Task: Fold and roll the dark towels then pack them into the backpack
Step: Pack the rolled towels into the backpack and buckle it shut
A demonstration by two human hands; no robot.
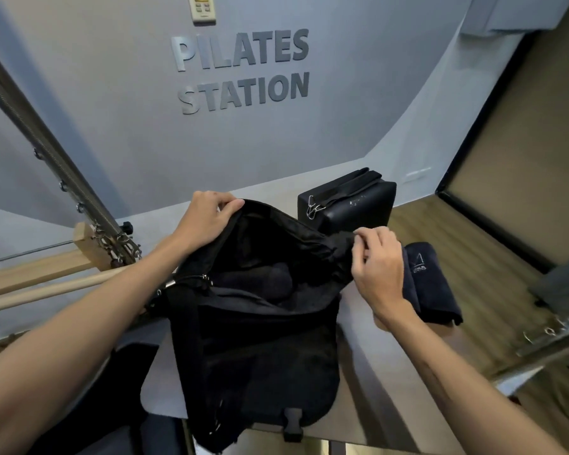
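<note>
Your left hand (207,213) and right hand (376,261) grip the backpack (253,339) mouth open, a rolled towel (273,280) apparently inside, one folded towel (432,284) left on the table (358,356).

A dark padded rectangular box (355,205) with a strap and metal clip stands on the grey table (368,349) by the wall. Raised grey letters (242,70) read "PILATES STATION" beneath a pale wall remote (202,8). At left, wooden bars (46,284) meet long metal springs (46,149).
</note>
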